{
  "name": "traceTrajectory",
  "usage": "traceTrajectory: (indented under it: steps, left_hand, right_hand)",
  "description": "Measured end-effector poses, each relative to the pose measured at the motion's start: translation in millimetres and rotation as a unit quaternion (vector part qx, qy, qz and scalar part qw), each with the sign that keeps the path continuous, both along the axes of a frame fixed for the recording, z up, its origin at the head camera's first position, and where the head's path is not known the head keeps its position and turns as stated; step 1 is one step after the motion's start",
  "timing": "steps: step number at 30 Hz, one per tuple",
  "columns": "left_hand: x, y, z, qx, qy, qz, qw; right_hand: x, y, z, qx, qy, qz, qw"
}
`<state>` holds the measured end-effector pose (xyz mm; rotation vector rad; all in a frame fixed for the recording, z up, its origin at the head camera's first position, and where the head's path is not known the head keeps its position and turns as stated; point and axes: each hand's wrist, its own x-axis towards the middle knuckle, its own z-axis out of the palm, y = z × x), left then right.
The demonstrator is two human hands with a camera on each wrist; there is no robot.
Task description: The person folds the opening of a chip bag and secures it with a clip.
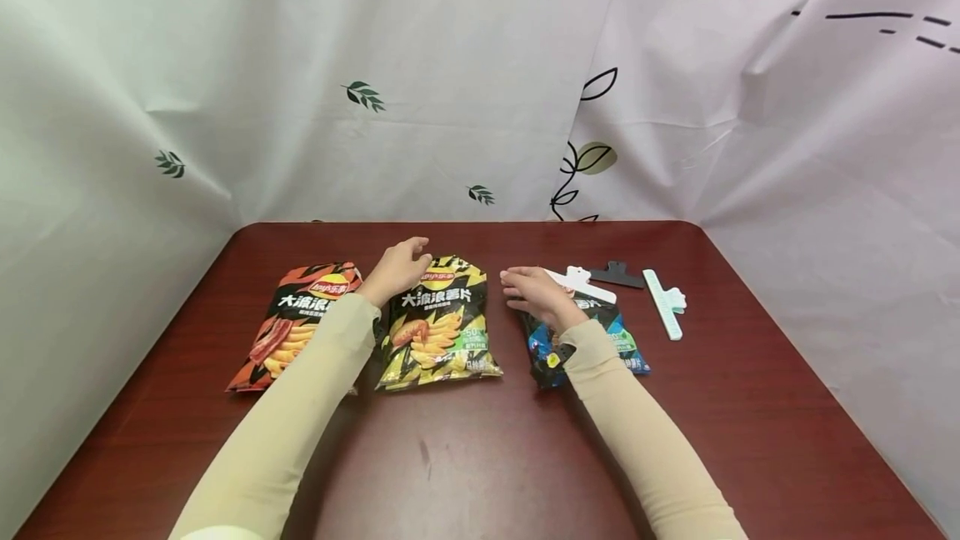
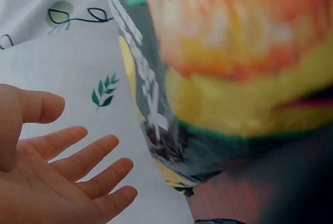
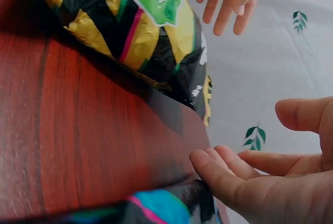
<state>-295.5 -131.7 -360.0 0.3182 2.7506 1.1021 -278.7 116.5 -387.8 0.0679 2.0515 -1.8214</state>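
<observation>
Three crisp bags lie in a row toward the table's (image 1: 480, 457) far edge: a red bag (image 1: 294, 325), a yellow bag (image 1: 438, 325) and a blue bag (image 1: 600, 338). My left hand (image 1: 396, 269) hovers at the yellow bag's top, fingers relaxed and apart, gripping nothing; my right hand (image 1: 534, 293) rests over the blue bag's top, fingers likewise loose. Three clips lie near the far right corner: one white clip (image 1: 581, 282), one black clip (image 1: 617, 273), one pale green clip (image 1: 664, 303).

- Three chip bags lie in a row across the middle of the table (image 1: 750, 440).
- Left bag (image 1: 296, 327) lies nearest the left edge; middle bag (image 1: 438, 327) just beside it on the right.
- Right bag (image 1: 600, 340) lies apart from the middle bag, toward the right edge.
- Left hand (image 1: 397, 269) is over the middle bag's far end.
- Right hand (image 1: 536, 294) is over the right bag's far end.
- Three clips (image 1: 663, 302) lie behind and right of the right bag, toward the far right corner.
</observation>
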Motion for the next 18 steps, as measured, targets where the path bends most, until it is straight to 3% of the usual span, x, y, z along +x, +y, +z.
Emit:
traceTrajectory:
  steps: [18]
  left_hand:
    - [-31.6, 0.4, -13.4, -0.050, -0.040, -0.027, 0.9976]
  right_hand:
    - [-7.5, -22.2, -12.1, -0.025, -0.033, 0.001, 0.999]
